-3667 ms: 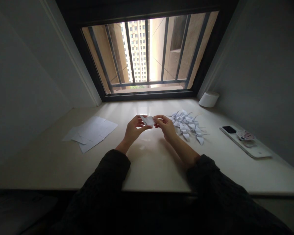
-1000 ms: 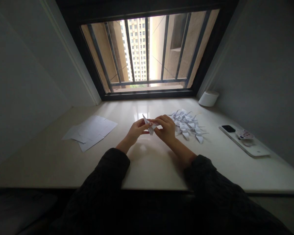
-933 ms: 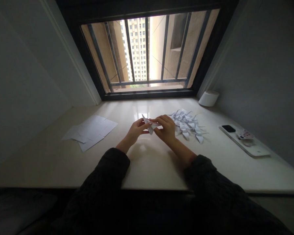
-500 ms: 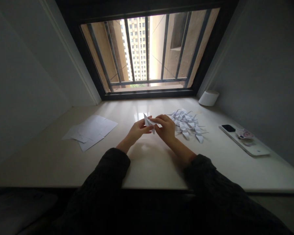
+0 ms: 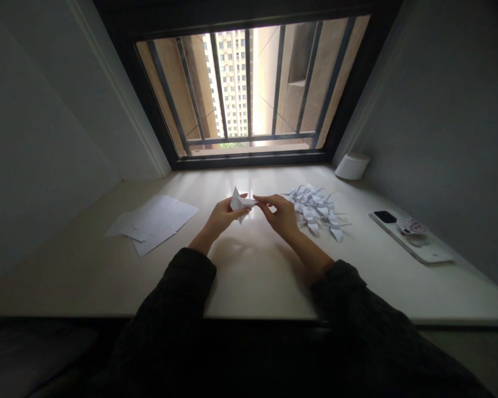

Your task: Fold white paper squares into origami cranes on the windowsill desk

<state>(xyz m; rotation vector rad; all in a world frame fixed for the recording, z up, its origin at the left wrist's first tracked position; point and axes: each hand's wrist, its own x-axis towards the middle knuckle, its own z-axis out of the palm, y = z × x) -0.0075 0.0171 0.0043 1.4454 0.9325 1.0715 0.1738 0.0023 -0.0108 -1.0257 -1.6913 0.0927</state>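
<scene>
A folded white paper crane point(image 5: 237, 199) is held between my two hands above the middle of the pale sill. My left hand point(image 5: 223, 216) grips its body, thumb in front and fingers behind, with pointed flaps sticking out above and below. The thumb and forefinger of my right hand point(image 5: 281, 214) pinch the tip of the narrow point that reaches out to the right. Just beyond my right hand lies a pile of finished-looking white paper cranes point(image 5: 312, 205). Part of the held paper is hidden by my left fingers.
White paper sheets point(image 5: 161, 215) lie loosely stacked on the left of the sill point(image 5: 257, 287). On the right rests a white phone point(image 5: 423, 246) with a round grip on its back. A white cylindrical object point(image 5: 352, 166) stands in the far right corner, near the barred window point(image 5: 249, 160).
My left hand has shifted left with the paper crane, and the gap between my hands has widened. My right fingers have slid out to the tip of its narrow point.
</scene>
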